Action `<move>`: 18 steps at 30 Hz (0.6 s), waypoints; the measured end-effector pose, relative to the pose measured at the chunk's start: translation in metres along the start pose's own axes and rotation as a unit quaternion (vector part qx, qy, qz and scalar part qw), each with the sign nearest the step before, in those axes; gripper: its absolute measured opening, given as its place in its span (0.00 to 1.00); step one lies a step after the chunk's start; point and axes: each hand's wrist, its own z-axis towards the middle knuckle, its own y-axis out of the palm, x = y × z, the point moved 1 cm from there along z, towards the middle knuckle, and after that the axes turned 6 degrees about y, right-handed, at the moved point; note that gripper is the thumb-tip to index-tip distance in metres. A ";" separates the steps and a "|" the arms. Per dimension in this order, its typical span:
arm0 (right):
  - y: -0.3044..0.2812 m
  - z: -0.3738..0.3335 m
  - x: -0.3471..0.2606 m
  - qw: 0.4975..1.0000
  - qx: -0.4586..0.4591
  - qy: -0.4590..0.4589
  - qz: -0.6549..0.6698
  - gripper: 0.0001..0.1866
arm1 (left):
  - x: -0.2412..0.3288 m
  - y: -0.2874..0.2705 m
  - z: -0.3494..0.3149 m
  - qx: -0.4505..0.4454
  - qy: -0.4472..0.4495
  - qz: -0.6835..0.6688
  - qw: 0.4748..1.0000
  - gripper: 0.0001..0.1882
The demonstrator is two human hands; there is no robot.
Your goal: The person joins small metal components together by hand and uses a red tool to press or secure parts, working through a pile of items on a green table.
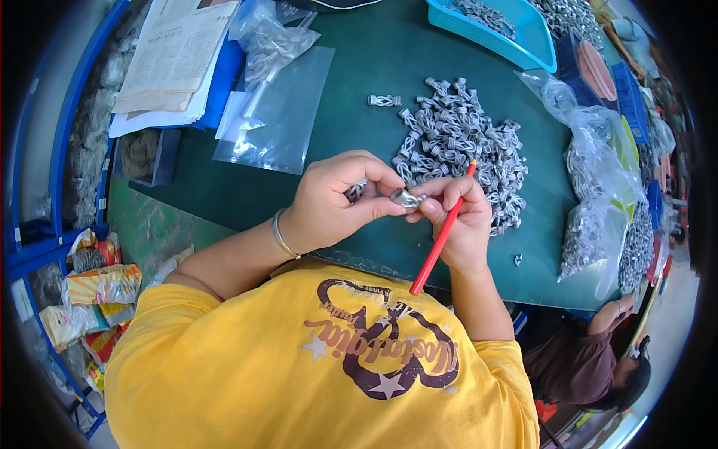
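My left hand point(336, 196), a bracelet on its wrist, pinches one end of a small shiny metal part point(404, 198). Tucked in its curled fingers is another grey looped piece point(357, 190). The fingertips of my right hand point(465, 217) close on the other end of the metal part. A red pencil point(440, 245) also lies in that hand, its tip pointing up and away. Just beyond my hands spreads a pile of grey looped metal pieces point(449, 127). One separate looped piece point(384, 100) lies to the left of the pile.
The green table point(351, 142) carries clear plastic bags point(277, 112) and papers point(176, 56) at the left. A turquoise basket point(501, 45) of metal pieces stands at the far side. Filled clear bags point(591, 187) line the right edge. Another person point(583, 359) sits at lower right.
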 end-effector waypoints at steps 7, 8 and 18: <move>0.005 -0.004 -0.003 0.971 0.025 -0.191 -0.138 0.17 | -0.005 0.001 -0.006 -0.005 -0.005 -0.017 1.000 0.13; 0.006 -0.004 -0.004 0.969 0.033 -0.200 -0.142 0.19 | -0.006 0.001 -0.007 0.003 -0.013 -0.024 1.000 0.12; 0.025 -0.002 -0.018 0.875 -0.073 -0.336 -0.341 0.13 | -0.002 0.011 -0.002 0.050 -0.415 -0.488 0.766 0.11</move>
